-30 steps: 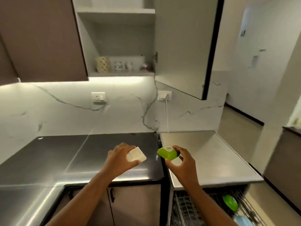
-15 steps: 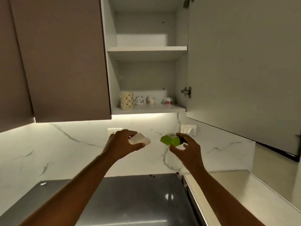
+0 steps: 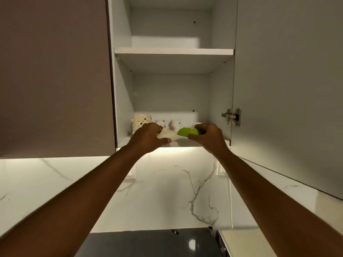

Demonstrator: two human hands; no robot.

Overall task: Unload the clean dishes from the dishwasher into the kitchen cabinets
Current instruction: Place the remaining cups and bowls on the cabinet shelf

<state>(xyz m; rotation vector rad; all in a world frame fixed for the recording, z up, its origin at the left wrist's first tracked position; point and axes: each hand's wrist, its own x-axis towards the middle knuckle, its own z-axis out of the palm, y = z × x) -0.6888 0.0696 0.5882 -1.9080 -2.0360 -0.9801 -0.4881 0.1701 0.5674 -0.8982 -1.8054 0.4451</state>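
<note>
Dishes are reaching the cabinet: at frame centre your left hand (image 3: pixel 148 139) is gripping a white dish (image 3: pixel 168 136) and your right hand (image 3: pixel 207 136) is pinching a green dish (image 3: pixel 187 132), both at the front edge of the lower shelf (image 3: pixel 187 143). Next, you are likely setting these 2 down before the mugs (image 3: pixel 142 121).

A: Identify the supporting surface.
B: Lower cabinet shelf (image 3: pixel 185 143), white, lit from beneath.
A: Items on it?
B: Patterned cream mug (image 3: pixel 141 121) at far left; two small decorated cups (image 3: pixel 175 123) beside it.
</note>
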